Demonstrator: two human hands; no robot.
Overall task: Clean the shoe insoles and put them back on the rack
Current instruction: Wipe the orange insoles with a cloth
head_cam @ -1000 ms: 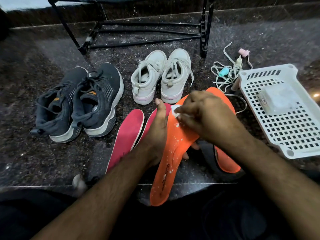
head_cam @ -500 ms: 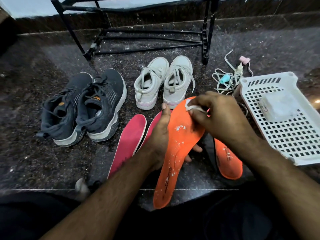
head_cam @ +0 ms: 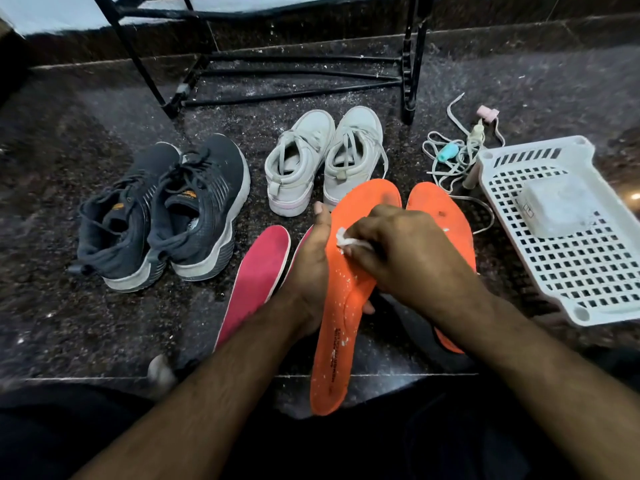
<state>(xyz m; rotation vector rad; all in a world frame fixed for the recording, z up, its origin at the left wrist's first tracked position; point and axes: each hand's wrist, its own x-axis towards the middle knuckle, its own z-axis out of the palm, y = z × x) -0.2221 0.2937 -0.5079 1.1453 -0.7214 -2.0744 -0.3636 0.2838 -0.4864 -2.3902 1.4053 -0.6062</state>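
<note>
Scrubbing: a person's right hand (head_cam: 405,252) pinches a small white wipe (head_cam: 346,241) in curled fingers and presses it onto the upper half of an orange insole (head_cam: 349,292).
Support: the left hand (head_cam: 310,271) grips the insole's left edge, thumb laid up along the rim, other fingers wrapped behind it; one fingertip shows at the right edge.
Position: the insole is held off the dark stone floor (head_cam: 52,306), toe end away from the person, heel end toward the knees, just in front of the white sneakers (head_cam: 322,161).
Risks: the insole is thin and looks flexible, so a hard rub could likely fold it or twist it out of the one-sided hold. The wipe is small and may shred, adding to the white flecks. A slip could drop it onto the gritty floor.
Appearance: bright orange, dotted with white specks, a dark smudge near the toe, printed lettering along the heel edge.
Mate: second orange insole (head_cam: 446,233) lies on the floor to the right, partly behind the right wrist.
Others: pink insoles (head_cam: 256,282) lie left of the hands; dark sneakers (head_cam: 166,209) farther left.
Beyond: black metal rack (head_cam: 298,60) stands at the far wall, no insoles on it; white perforated tray (head_cam: 568,282) sits at right, loose laces (head_cam: 453,157) beside it.
</note>
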